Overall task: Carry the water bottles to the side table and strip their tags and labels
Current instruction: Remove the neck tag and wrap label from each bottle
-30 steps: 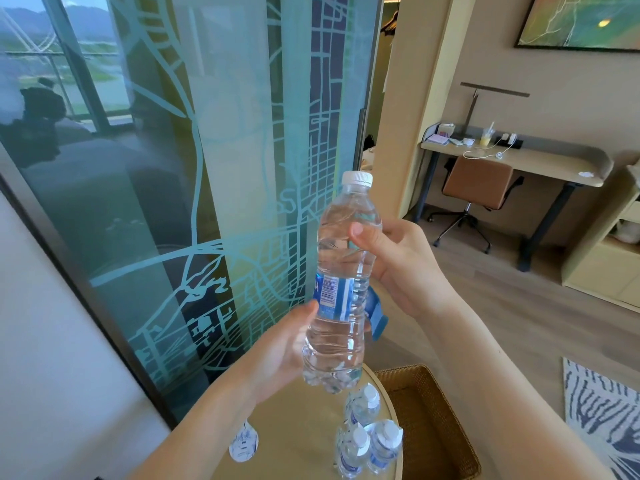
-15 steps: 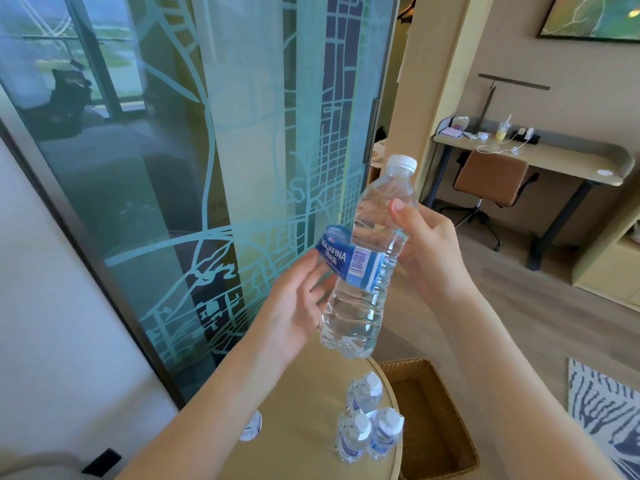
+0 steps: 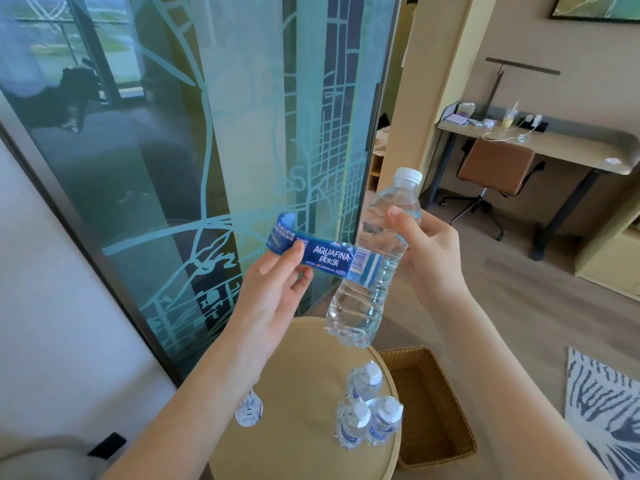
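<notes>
My right hand [image 3: 427,258] grips a clear water bottle [image 3: 367,299] with a white cap around its upper half, holding it tilted above the round beige side table [image 3: 298,410]. My left hand [image 3: 273,289] pinches the blue label [image 3: 325,254], which stretches out to the left in a long strip while its right end still clings to the bottle. Three small labelled bottles [image 3: 367,410] stand together on the table's right side. A loose white and blue tag [image 3: 248,410] lies on the table beside my left forearm.
A woven basket [image 3: 429,410] sits on the floor right of the table. A patterned glass partition [image 3: 207,168] stands close behind and left. Farther off are a desk [image 3: 554,143], a brown chair [image 3: 495,168], and a striped rug [image 3: 606,410].
My left hand has peeled the label away from the bottle and drawn it out to the left into a long strip. The bottle has tilted and shifted slightly right.
</notes>
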Available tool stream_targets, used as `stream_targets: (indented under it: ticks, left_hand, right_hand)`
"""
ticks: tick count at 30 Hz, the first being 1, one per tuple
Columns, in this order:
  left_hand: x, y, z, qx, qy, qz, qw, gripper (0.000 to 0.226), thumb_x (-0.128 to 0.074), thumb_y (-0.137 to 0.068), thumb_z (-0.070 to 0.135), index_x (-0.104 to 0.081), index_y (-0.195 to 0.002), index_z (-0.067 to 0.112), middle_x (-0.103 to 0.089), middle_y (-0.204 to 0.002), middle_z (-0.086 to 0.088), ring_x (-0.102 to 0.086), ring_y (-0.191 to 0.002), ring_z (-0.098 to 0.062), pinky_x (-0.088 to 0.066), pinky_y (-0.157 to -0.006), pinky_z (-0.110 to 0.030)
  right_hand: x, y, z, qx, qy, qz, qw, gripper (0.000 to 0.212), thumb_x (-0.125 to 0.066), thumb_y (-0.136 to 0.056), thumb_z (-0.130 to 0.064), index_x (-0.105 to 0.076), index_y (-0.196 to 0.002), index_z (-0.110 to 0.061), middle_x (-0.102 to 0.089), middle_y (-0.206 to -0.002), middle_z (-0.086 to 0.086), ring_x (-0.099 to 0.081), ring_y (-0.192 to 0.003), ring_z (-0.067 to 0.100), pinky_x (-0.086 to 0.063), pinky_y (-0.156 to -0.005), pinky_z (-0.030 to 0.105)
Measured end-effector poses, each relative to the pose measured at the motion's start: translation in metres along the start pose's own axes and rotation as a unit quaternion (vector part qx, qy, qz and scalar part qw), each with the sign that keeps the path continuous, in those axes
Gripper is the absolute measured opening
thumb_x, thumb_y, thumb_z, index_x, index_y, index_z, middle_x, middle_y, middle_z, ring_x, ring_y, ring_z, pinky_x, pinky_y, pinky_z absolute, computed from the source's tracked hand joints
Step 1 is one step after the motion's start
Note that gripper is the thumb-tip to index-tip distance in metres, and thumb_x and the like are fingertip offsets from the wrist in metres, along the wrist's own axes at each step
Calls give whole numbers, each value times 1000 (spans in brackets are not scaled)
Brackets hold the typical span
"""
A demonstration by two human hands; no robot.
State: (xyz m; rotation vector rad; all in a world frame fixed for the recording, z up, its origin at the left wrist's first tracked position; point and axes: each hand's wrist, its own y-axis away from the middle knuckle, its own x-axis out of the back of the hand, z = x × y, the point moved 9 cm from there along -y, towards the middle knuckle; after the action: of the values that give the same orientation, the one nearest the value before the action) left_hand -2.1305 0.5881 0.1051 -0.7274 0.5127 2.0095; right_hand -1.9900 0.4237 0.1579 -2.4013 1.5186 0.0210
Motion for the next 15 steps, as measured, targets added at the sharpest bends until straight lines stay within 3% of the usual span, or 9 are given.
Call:
stream_targets:
  ticks: [5, 9, 13, 15]
  left_hand:
    - [1, 4, -3, -49, -55, -14, 997, 11, -72, -77, 18, -82, -81, 19, -78, -93, -1, -73, -93, -9, -55, -80, -17]
    - [8, 6, -15, -38, -49, 6, 998, 16, -73, -77, 16, -77, -88, 5, -77, -97, -9, -73, -99, -17, -55, -83, -18]
    - [21, 8, -25, -26, -39, 52, 998, 12, -75, -74, 17, -79, -81, 8, -77, -92, -8, -74, -93, -17, -58, -81, -21]
    - [25, 9, -29, -17, -37, 69, 997, 13, -75, -73, 17, -80, -82, 8, -77, -92, -9, -74, -92, -18, -58, -79, -21]
  right_hand:
    - [12, -1, 16, 3, 16, 43, 999, 27, -77, -88, -26, -76, -105, -6, -80, -90, 7, -78, -79, 20, -57, -65, 21]
    - [18, -2, 30, -22, 21, 67, 997, 30, -77, -89, -28, -75, -107, -4, -80, -94, 8, -77, -85, 22, -58, -70, 26]
    - [19, 0, 39, -28, 30, 70, 997, 28, -76, -89, -29, -75, -107, -8, -80, -94, 6, -77, -89, 25, -61, -80, 38]
    - [19, 1, 42, -30, 28, 72, 997, 28, -77, -89, -30, -75, -108, -9, -80, -95, 6, -77, -89, 25, -61, -81, 37]
